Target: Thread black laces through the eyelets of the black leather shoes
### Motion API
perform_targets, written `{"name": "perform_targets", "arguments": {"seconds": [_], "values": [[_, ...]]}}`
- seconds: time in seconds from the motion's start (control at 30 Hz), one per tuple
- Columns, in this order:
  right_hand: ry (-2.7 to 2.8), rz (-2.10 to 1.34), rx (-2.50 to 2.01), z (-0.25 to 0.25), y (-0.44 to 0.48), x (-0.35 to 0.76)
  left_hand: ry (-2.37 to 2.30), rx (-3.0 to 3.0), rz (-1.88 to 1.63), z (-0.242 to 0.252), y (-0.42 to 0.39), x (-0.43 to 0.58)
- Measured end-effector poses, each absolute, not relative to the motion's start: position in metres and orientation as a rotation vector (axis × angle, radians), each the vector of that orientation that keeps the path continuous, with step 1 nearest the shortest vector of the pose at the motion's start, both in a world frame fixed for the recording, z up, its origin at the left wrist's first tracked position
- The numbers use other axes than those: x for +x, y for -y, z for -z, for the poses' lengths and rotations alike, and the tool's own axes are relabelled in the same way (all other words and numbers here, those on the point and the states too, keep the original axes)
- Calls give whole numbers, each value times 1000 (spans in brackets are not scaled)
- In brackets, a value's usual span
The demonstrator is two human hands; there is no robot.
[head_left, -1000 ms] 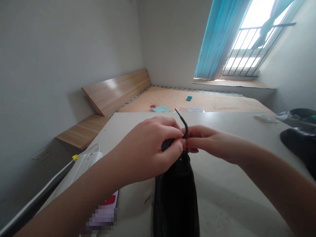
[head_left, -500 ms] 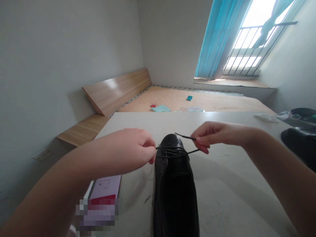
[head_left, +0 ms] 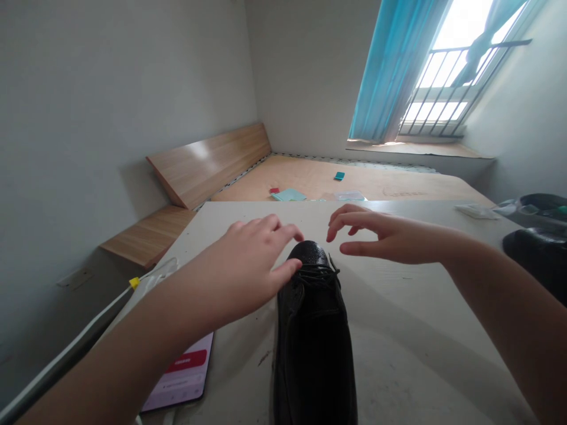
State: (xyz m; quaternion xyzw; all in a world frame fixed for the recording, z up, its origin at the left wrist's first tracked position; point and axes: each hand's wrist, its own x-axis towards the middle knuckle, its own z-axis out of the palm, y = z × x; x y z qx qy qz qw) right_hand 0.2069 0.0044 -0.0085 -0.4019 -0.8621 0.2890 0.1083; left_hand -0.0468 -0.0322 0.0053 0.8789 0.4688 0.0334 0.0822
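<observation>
A black leather shoe [head_left: 312, 330] lies on the white table, its toe pointing away from me. Its thin black shoelace [head_left: 316, 273] crosses the front, and a loose end [head_left: 332, 261] sticks up at the right side of the toe. My left hand [head_left: 266, 251] is open over the shoe's left side, with thumb and forefinger apart near the lace; whether the thumb touches it I cannot tell. Beyond the toe on the right, my right hand [head_left: 372, 233] hovers with its fingers spread and nothing in them.
A phone [head_left: 186, 372] with a lit screen lies left of the shoe, partly under my left forearm. White cables [head_left: 162, 274] run along the table's left edge. Another black shoe [head_left: 534, 254] stands at the far right, beside a clear plastic packet [head_left: 477, 211].
Both hands have let go of the shoelace and opened. My left hand has come over the shoe, the right one has lifted slightly, and the lace ends have dropped onto the shoe.
</observation>
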Motion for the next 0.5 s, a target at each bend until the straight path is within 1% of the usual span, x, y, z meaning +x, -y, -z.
{"name": "perform_targets", "arguments": {"seconds": [0.07, 0.17, 0.5], "values": [[2635, -855, -1063, 6, 5, 199, -1165, 2651, -48, -6, 32, -43], [2706, -896, -1037, 5, 18, 188, -1044, 2657, -43, -5, 33, -38], [2775, -753, -1136, 0, 31, 181, -1168, 2638, -95, 6, 39, -27]]}}
